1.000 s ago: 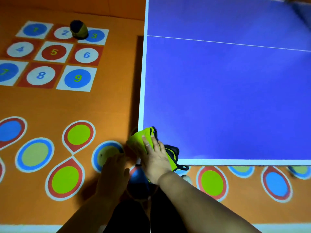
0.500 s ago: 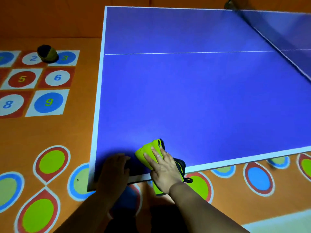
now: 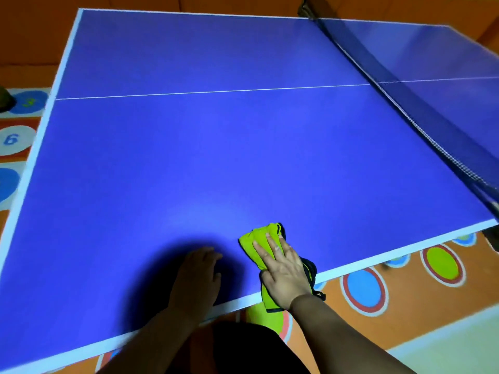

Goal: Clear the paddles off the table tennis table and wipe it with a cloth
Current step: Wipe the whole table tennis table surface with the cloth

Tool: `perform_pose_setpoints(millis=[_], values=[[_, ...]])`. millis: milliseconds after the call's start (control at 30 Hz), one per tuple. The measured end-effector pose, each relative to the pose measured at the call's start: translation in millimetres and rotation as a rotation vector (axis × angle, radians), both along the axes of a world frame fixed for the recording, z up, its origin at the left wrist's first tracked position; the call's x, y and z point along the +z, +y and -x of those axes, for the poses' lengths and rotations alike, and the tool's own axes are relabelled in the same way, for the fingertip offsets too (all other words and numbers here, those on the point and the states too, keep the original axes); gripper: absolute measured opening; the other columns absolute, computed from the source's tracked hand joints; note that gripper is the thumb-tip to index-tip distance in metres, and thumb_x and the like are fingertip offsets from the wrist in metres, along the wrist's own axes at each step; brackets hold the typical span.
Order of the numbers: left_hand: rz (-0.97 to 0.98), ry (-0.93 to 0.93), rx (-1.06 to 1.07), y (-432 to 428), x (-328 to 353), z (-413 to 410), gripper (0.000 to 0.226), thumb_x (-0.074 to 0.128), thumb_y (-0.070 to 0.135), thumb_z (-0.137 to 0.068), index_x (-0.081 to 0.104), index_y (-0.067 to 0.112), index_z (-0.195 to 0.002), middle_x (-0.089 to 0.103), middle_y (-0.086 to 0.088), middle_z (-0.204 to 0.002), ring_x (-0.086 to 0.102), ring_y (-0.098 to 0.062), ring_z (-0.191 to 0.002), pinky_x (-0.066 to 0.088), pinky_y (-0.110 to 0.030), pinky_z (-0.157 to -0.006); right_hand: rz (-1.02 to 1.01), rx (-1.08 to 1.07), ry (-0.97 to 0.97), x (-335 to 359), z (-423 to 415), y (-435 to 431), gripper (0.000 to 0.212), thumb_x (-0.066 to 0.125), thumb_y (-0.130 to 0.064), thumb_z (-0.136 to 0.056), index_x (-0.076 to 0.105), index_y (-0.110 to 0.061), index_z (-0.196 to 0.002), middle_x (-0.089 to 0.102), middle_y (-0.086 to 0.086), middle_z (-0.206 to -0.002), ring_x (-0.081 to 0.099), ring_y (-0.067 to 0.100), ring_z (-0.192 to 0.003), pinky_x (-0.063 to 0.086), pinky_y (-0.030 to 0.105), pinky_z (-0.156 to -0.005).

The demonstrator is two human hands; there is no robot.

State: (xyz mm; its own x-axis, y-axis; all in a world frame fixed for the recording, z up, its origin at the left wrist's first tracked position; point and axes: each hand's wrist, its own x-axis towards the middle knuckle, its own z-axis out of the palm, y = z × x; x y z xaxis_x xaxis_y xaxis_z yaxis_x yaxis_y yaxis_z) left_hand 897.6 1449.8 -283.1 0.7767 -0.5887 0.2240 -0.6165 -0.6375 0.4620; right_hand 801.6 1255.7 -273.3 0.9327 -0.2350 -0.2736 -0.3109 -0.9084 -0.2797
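The blue table tennis table (image 3: 205, 147) with white edge lines fills most of the view. A yellow-green cloth with dark trim (image 3: 260, 236) lies bunched on the table near its front edge, part of it hanging over the edge. My right hand (image 3: 283, 268) presses flat on the cloth with straight fingers. My left hand (image 3: 198, 276) rests palm down on the table just left of the cloth, in shadow. No paddle is in view.
The dark net (image 3: 421, 103) crosses the table at the right. Below and around the table is an orange floor mat with coloured circles (image 3: 363, 290) and numbered squares (image 3: 13, 139) at the left.
The view has swung left to right across the table. My right hand has slid the cloth from the table's left corner along the front edge towards the middle; my left hand has moved onto the table beside it.
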Motion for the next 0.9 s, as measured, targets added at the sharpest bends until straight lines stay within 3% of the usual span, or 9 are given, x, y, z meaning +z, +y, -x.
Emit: perform_pose_setpoints(millis=[100, 167, 300, 367, 467, 567, 700, 833, 900], values=[[0.019, -0.015, -0.019, -39.5, 1.9, 3.2, 0.056, 0.088, 0.001, -0.037, 0.069, 0.008, -0.09, 0.066, -0.011, -0.093, 0.044, -0.019, -0.093, 0.033, -0.031, -0.084, -0.002, -0.079, 0.018, 1.6, 7.4, -47.0, 0.066, 0.035, -0.031, -0.093, 0.004, -0.05, -0.148, -0.007, -0.013, -0.161, -0.011, 0.017, -0.148, -0.005, 0.031, -0.116], [0.022, -0.037, -0.029, -61.4, 1.1, 4.9, 0.056, 0.088, 0.001, -0.037, 0.07, 0.008, -0.089, 0.066, -0.011, -0.093, 0.043, -0.018, -0.092, 0.033, -0.031, -0.084, -0.008, -0.123, 0.031, 2.2, 13.0, -75.8, 0.066, 0.031, -0.034, -0.09, 0.005, -0.05, -0.148, -0.005, -0.012, -0.161, -0.009, 0.018, -0.148, 0.0, 0.034, -0.117], [0.021, -0.028, -0.056, -89.4, -6.2, 5.4, 0.058, 0.089, 0.0, -0.036, 0.068, 0.008, -0.089, 0.066, -0.013, -0.092, 0.057, -0.025, -0.09, 0.035, -0.031, -0.084, -0.007, -0.227, 0.034, 0.8, 24.6, -123.4, 0.066, 0.039, -0.025, -0.095, 0.008, -0.049, -0.148, -0.004, -0.013, -0.161, -0.004, 0.019, -0.148, 0.006, 0.035, -0.116], [0.016, -0.016, -0.052, -93.4, -6.3, 4.6, 0.057, 0.088, 0.0, -0.036, 0.067, 0.008, -0.089, 0.066, -0.013, -0.094, 0.06, -0.029, -0.088, 0.035, -0.032, -0.084, 0.001, -0.278, 0.026, 5.3, 27.6, -139.8, 0.067, 0.043, -0.017, -0.095, 0.016, -0.048, -0.148, 0.003, -0.013, -0.161, 0.003, 0.021, -0.147, 0.014, 0.036, -0.114], [0.029, -0.034, -0.013, -82.4, 5.6, 1.3, 0.056, 0.087, -0.002, -0.038, 0.068, 0.006, -0.09, 0.066, -0.015, -0.095, 0.047, -0.023, -0.093, 0.034, -0.032, -0.083, -0.011, -0.393, 0.037, 21.0, 26.6, -150.2, 0.069, 0.045, -0.008, -0.09, 0.029, -0.045, -0.146, 0.013, -0.011, -0.16, 0.018, 0.028, -0.14, 0.026, 0.039, -0.11], [0.035, -0.024, 0.084, -58.1, 26.5, -2.2, 0.055, 0.087, -0.002, -0.038, 0.068, 0.007, -0.089, 0.066, -0.014, -0.093, 0.045, -0.022, -0.091, 0.043, -0.034, -0.08, -0.046, -0.451, -0.01, 36.8, 19.1, -143.8, 0.072, 0.045, -0.003, -0.088, 0.028, -0.04, -0.148, 0.018, -0.004, -0.16, 0.023, 0.031, -0.136, 0.028, 0.041, -0.11], [0.012, -0.013, 0.23, -14.8, 44.9, -6.1, 0.04, 0.079, 0.006, -0.05, 0.068, 0.012, -0.088, 0.065, -0.006, -0.092, 0.046, -0.02, -0.089, 0.055, -0.037, -0.066, -0.096, -0.245, -0.092, 43.4, -10.4, -109.3, 0.083, 0.046, 0.0, -0.084, 0.013, -0.034, -0.152, 0.016, -0.002, -0.16, 0.025, 0.029, -0.137, 0.025, 0.035, -0.112], [-0.035, 0.097, 0.387, 37.5, 48.0, -9.3, 0.038, 0.054, 0.017, -0.061, 0.07, 0.019, -0.096, 0.063, -0.001, -0.101, 0.057, -0.027, -0.095, 0.051, -0.04, -0.079, -0.122, 0.064, -0.108, 42.5, -50.7, -43.5, 0.085, 0.045, -0.004, -0.086, 0.0, -0.032, -0.152, 0.0, 0.001, -0.162, 0.021, 0.024, -0.142, 0.02, 0.03, -0.113], [-0.032, 0.106, 0.467, 65.9, 51.0, -7.5, 0.038, 0.049, 0.024, -0.066, 0.07, 0.02, -0.097, 0.063, -0.002, -0.103, 0.054, -0.023, -0.099, 0.049, -0.037, -0.082, -0.139, 0.199, -0.117, 39.6, -67.4, -4.0, 0.082, 0.045, -0.006, -0.085, 0.008, -0.032, -0.153, 0.0, 0.002, -0.162, 0.025, 0.025, -0.142, 0.023, 0.03, -0.113]])
